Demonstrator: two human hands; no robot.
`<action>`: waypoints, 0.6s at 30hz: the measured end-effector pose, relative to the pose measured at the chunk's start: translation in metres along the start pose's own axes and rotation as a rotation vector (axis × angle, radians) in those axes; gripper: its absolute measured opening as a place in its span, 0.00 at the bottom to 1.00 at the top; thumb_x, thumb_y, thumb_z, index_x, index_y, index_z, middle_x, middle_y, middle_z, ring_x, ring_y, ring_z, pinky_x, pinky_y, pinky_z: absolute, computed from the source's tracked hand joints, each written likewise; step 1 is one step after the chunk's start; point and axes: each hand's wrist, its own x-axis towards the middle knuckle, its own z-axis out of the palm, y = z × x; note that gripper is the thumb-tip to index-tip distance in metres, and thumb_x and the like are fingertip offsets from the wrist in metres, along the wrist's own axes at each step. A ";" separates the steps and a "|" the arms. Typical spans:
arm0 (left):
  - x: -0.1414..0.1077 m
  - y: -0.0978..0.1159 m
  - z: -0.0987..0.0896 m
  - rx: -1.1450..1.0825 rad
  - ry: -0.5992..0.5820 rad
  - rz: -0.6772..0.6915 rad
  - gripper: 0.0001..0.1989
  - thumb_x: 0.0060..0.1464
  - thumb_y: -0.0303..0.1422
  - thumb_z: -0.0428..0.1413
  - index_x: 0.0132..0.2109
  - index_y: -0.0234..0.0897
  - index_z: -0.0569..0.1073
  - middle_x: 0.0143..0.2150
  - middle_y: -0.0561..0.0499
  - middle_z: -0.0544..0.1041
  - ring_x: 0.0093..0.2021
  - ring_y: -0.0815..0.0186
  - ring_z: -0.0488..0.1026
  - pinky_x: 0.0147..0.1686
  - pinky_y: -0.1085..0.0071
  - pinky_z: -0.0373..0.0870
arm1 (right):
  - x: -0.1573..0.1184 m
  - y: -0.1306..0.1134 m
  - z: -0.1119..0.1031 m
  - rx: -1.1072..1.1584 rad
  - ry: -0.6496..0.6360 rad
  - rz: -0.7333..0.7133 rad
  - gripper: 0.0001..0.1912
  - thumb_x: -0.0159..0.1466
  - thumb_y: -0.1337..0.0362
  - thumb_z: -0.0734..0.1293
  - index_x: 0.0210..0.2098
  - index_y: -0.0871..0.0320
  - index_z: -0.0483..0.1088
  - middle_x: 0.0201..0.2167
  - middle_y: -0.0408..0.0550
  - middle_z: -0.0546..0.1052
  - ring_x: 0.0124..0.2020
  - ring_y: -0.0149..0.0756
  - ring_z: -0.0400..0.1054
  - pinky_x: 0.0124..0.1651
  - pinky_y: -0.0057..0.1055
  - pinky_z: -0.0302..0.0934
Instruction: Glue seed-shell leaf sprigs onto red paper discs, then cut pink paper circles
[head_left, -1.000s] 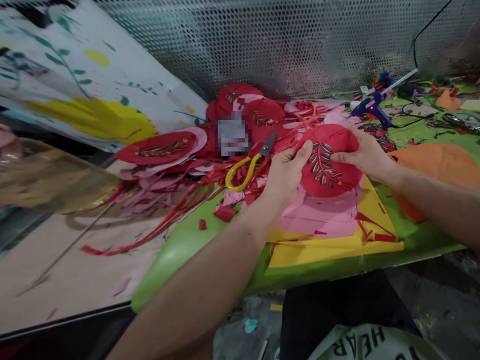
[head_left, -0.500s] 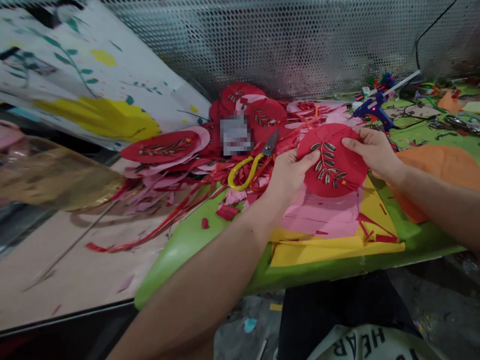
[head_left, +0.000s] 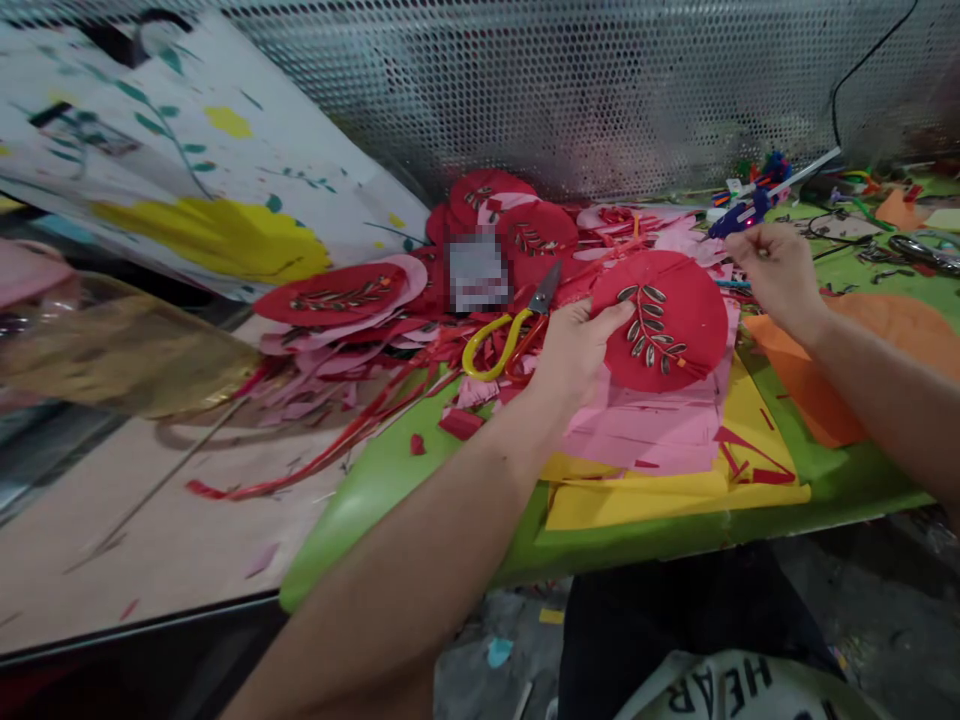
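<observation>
Red disc (head_left: 701,315): left rim pinched by left hand (head_left: 576,350), body set right of fingers; long axis of sprig (head_left: 651,325) slanted from near thumb toward lower right. Right hand (head_left: 780,270): fingers curled, grasp cannot be told.

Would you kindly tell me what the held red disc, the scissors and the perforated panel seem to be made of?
The red disc looks like felt or paper, matte and evenly coloured; which, I cannot tell. The scissors seem to have metal blades, grey and smooth, and plastic-coated handles, bright and smooth. The perforated panel is probably metal, given its silvery sheen and regular holes.
</observation>
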 end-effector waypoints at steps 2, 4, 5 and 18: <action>-0.001 -0.001 0.000 0.018 0.003 -0.014 0.08 0.36 0.32 0.66 0.28 0.35 0.79 0.26 0.52 0.80 0.28 0.65 0.76 0.35 0.68 0.73 | -0.006 -0.004 -0.002 -0.146 0.038 -0.236 0.05 0.61 0.60 0.69 0.32 0.54 0.74 0.37 0.48 0.76 0.44 0.42 0.68 0.54 0.46 0.57; -0.001 -0.001 0.001 0.034 0.010 -0.023 0.07 0.37 0.32 0.66 0.27 0.36 0.78 0.25 0.52 0.79 0.27 0.66 0.75 0.34 0.69 0.72 | -0.014 -0.012 -0.002 -0.227 -0.018 -0.402 0.05 0.61 0.58 0.68 0.35 0.51 0.76 0.42 0.49 0.76 0.50 0.46 0.66 0.60 0.52 0.50; -0.002 -0.002 0.002 0.037 0.007 -0.025 0.07 0.37 0.32 0.66 0.27 0.36 0.78 0.24 0.53 0.79 0.26 0.67 0.75 0.33 0.69 0.72 | -0.019 -0.016 -0.001 -0.251 -0.073 -0.460 0.06 0.62 0.57 0.68 0.34 0.50 0.76 0.42 0.49 0.76 0.50 0.47 0.65 0.60 0.53 0.48; -0.009 -0.002 0.009 0.050 -0.073 -0.091 0.08 0.35 0.32 0.67 0.27 0.36 0.78 0.23 0.53 0.78 0.28 0.64 0.76 0.33 0.69 0.72 | -0.033 -0.035 0.008 -0.343 -0.389 -0.555 0.08 0.65 0.58 0.63 0.33 0.48 0.74 0.40 0.45 0.77 0.54 0.45 0.64 0.60 0.47 0.51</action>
